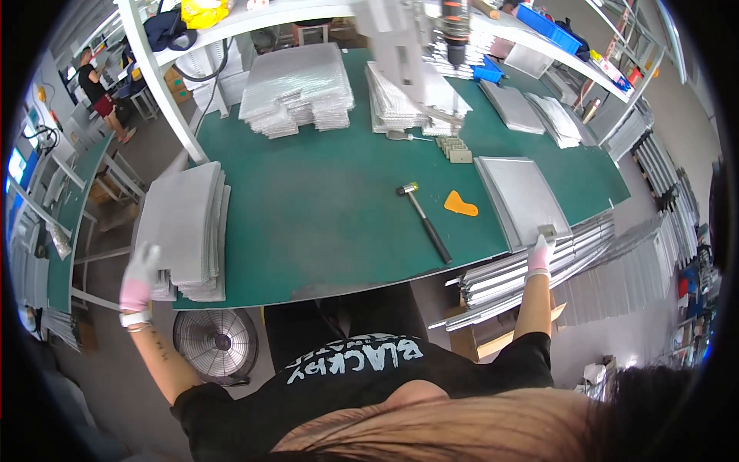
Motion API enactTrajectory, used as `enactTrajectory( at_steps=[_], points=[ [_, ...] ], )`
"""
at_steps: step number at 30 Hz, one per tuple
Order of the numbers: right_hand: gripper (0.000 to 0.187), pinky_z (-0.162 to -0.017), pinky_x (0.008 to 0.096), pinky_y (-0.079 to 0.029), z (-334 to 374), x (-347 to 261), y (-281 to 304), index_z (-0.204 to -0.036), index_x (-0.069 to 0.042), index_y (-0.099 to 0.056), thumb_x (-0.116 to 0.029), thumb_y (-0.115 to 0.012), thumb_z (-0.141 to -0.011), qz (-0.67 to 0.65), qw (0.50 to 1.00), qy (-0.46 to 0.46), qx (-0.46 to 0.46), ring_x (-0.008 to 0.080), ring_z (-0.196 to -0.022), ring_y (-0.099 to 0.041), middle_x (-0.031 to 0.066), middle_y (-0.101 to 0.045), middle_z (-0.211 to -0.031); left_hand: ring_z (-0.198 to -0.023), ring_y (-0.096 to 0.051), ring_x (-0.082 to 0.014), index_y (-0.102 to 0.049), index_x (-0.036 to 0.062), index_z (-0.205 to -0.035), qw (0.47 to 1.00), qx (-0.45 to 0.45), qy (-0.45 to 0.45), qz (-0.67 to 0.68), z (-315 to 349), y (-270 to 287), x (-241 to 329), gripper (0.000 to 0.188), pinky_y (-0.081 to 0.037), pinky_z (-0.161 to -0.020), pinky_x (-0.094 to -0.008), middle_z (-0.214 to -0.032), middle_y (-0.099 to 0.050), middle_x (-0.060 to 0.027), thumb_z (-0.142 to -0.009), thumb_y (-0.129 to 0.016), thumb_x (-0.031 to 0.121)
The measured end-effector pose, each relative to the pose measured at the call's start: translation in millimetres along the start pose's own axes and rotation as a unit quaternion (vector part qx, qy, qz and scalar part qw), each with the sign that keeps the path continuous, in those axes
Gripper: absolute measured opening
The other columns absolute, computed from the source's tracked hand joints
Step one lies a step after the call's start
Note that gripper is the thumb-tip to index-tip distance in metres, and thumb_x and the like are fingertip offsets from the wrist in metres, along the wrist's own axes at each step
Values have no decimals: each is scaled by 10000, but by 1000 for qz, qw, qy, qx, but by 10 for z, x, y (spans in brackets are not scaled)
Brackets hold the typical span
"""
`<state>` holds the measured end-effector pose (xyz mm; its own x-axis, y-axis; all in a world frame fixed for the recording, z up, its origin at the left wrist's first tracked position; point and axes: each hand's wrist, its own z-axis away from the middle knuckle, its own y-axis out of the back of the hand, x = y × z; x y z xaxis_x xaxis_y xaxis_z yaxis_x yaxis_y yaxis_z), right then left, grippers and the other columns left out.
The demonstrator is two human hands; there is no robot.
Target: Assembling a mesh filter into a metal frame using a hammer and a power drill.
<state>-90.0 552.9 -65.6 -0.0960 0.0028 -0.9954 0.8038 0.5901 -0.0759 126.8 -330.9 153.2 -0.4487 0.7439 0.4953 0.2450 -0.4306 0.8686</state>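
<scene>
My left hand (140,279), in a white and pink glove, is at the near left corner of a stack of thin silver sheets (181,223). Its fingers look stretched out and slightly blurred; whether they touch the sheets is unclear. My right hand (540,257), gloved alike, is closed at the near edge of a small pile of flat silver panels (523,196). Its fingertips pinch a small greyish square piece (546,230) lying over the top panel's corner. Similar small beige-grey pieces (454,150) stand in a row farther back on the green table (308,208).
A hammer (425,223) and an orange scraper (461,203) lie mid-table. Behind are a screwdriver (404,136), stacked silver sheets (296,85) and a hanging power driver (456,35). Long metal strips (531,266) rest below the right edge; a fan (217,343) stands below left.
</scene>
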Motion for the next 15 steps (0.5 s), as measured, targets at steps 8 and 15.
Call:
enactTrajectory(
  at_steps=[8, 15],
  points=[
    [572, -902, 452, -489, 1020, -718, -270, -1357, -11, -500, -299, -593, -871, 503, 825, 226, -123, 390, -1011, -643, 253, -655, -1097, -1338, -450, -260, -476, 18, -1398, 969, 161, -171, 82, 1014, 215, 861, 508, -334, -1120, -361, -1422, -498, -170, -945, -563, 230],
    [447, -990, 445, -441, 3308, -1179, -2034, -1200, -17, -588, -196, -685, -801, 191, 727, 459, -473, 377, -1132, -563, 213, -610, -1181, -1007, -589, -334, -525, -5, -1215, 957, -145, -200, -149, 1058, -2128, 1841, 735, -457, -830, -484, -1191, -549, -189, -834, -578, 621]
  ],
)
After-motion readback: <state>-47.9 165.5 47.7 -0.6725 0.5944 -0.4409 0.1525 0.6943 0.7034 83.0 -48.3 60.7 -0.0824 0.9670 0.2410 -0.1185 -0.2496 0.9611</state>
